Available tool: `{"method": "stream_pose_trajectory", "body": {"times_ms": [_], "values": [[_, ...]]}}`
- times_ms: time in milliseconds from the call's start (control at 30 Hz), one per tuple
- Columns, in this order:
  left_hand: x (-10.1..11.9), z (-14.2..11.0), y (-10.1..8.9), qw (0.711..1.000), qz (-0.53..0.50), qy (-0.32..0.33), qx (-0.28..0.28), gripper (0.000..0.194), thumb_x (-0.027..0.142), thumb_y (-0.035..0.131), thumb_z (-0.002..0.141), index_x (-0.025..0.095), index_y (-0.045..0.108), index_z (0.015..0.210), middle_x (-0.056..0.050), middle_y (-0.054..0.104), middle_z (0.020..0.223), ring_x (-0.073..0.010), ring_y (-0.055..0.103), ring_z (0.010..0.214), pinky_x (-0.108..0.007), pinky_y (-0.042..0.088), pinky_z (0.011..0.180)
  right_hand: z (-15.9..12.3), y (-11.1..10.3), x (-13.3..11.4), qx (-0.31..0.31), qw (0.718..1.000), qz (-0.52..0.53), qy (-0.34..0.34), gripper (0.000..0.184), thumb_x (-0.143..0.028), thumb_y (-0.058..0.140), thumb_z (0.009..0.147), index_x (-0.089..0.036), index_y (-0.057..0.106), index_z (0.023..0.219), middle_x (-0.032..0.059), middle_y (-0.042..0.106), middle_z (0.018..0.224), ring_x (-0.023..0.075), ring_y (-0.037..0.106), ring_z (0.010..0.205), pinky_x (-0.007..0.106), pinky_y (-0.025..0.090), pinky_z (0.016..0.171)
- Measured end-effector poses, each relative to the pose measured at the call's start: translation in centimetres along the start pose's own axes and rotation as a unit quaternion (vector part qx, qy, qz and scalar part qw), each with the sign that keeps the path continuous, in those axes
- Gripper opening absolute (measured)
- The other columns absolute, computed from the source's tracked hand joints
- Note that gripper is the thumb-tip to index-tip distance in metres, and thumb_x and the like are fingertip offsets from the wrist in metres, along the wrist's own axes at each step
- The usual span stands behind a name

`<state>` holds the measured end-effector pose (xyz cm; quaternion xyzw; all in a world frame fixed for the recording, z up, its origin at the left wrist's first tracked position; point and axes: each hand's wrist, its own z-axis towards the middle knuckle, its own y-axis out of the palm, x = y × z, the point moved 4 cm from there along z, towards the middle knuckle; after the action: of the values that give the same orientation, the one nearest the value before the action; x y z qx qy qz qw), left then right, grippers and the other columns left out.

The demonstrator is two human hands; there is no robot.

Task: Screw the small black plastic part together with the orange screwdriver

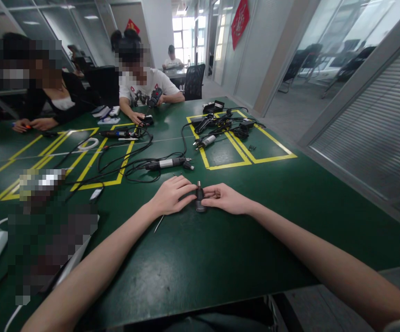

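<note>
A small dark tool head (200, 205), rounded at the base and narrowing to a silver tip, stands upright on the green table (172, 276). My left hand (171, 196) pinches it from the left with thumb and fingertips. From the right, the thumb and fingers of my right hand (230, 199) close on the same piece. A thin metal rod (159, 223) lies beside my left wrist, partly hidden under the hand. Just beyond my hands rests a silver-and-black electric screwdriver (167, 163) with its cable looped around it.
Yellow tape (229, 163) outlines rectangles on the table. More corded tools (205, 142) and black cables lie at the far right. Across the table, one person (148, 87) handles a black power tool (155, 97); another person sits at left. Blurred items cover the near left.
</note>
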<state>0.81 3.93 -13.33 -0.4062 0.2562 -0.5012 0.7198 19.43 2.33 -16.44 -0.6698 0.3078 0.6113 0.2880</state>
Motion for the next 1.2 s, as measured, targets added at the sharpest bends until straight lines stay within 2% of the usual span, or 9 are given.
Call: {"method": "stream_pose_trajectory", "body": {"times_ms": [300,467,567,667,733,833,933,1067,1200], "values": [[0.1,0.2,0.3,0.999,-0.008,-0.012,-0.032,0.036,0.035,0.04,0.11,0.015,0.07,0.111,-0.011,0.072,0.098,-0.0225,0.065,0.091,-0.036,0.049,0.079,-0.1,-0.2,-0.2,-0.007,1.0,-0.004,0.012,0.059,-0.055,0.086,0.077,-0.012,0.075,0.115,0.0103,0.08,0.106,0.0223,0.074,0.098,0.04,0.056,0.095],[0.4,0.3,0.1,0.999,-0.028,-0.001,-0.021,0.038,0.04,0.041,0.11,0.013,0.068,0.11,-0.011,0.072,0.096,-0.0223,0.064,0.086,-0.035,0.049,0.078,-0.3,-0.2,-0.4,-0.011,1.0,-0.006,0.012,0.054,-0.053,0.085,0.078,-0.012,0.076,0.112,0.009,0.079,0.102,0.0198,0.072,0.093,0.035,0.055,0.089],[0.4,0.4,0.1,0.999,-0.051,-0.011,-0.017,0.037,0.041,0.042,0.109,0.014,0.068,0.108,-0.01,0.072,0.096,-0.0218,0.064,0.086,-0.034,0.049,0.078,-0.5,-0.2,-0.8,-0.015,0.999,-0.026,0.011,0.05,-0.051,0.083,0.081,-0.012,0.075,0.111,0.0065,0.077,0.097,0.0149,0.066,0.08,0.028,0.052,0.074],[0.4,0.4,0.2,0.997,-0.069,-0.029,-0.022,0.035,0.041,0.043,0.109,0.016,0.067,0.105,-0.01,0.073,0.096,-0.0215,0.065,0.087,-0.034,0.049,0.078,-0.6,-0.1,-1.0,-0.012,0.999,-0.05,0.016,0.049,-0.051,0.078,0.084,-0.012,0.074,0.114,0.003,0.072,0.09,0.0099,0.051,0.065,0.023,0.039,0.056],[0.4,0.4,0.4,0.996,-0.067,-0.042,-0.03,0.033,0.04,0.044,0.108,0.016,0.066,0.101,-0.009,0.073,0.093,-0.0212,0.065,0.086,-0.034,0.048,0.078,-0.5,0.0,-1.1,0.0,0.998,-0.059,0.01,0.046,-0.051,0.074,0.085,-0.013,0.073,0.112,0.0002,0.066,0.082,0.0095,0.044,0.061,0.023,0.034,0.053],[0.5,0.5,0.6,0.995,-0.064,-0.07,-0.035,0.029,0.037,0.045,0.107,0.018,0.063,0.094,-0.007,0.072,0.086,-0.0204,0.064,0.08,-0.034,0.047,0.076,-0.4,0.2,-1.3,0.028,0.997,-0.073,-0.005,0.039,-0.05,0.067,0.089,-0.015,0.072,0.106,-0.0024,0.058,0.074,0.0107,0.04,0.059,0.025,0.036,0.055],[0.6,0.6,0.8,0.993,-0.062,-0.093,-0.025,0.026,0.035,0.046,0.105,0.019,0.059,0.09,-0.005,0.07,0.081,-0.0197,0.063,0.075,-0.034,0.046,0.075,-0.3,0.4,-1.5,0.051,0.995,-0.085,-0.016,0.034,-0.046,0.061,0.092,-0.016,0.071,0.106,-0.0013,0.059,0.078,0.0122,0.044,0.063,0.026,0.04,0.061],[0.8,0.6,1.0,0.991,-0.053,-0.118,-0.02,0.022,0.034,0.048,0.102,0.019,0.059,0.089,-0.004,0.067,0.077,-0.0191,0.06,0.07,-0.034,0.045,0.073,-0.3,0.6,-1.4,0.086,0.987,-0.13,-0.031,0.032,-0.041,0.054,0.095,-0.018,0.07,0.109,0.0027,0.066,0.093,0.0169,0.056,0.081,0.029,0.047,0.077],[0.8,0.6,1.3,0.991,-0.033,-0.128,-0.004,0.022,0.029,0.049,0.098,0.02,0.056,0.079,-0.001,0.062,0.068,-0.0177,0.055,0.064,-0.033,0.044,0.07,-0.3,1.1,-1.1,0.132,0.968,-0.208,-0.042,0.03,-0.036,0.047,0.099,-0.021,0.069,0.112,0.0049,0.071,0.104,0.0217,0.062,0.099,0.033,0.047,0.091]]}}
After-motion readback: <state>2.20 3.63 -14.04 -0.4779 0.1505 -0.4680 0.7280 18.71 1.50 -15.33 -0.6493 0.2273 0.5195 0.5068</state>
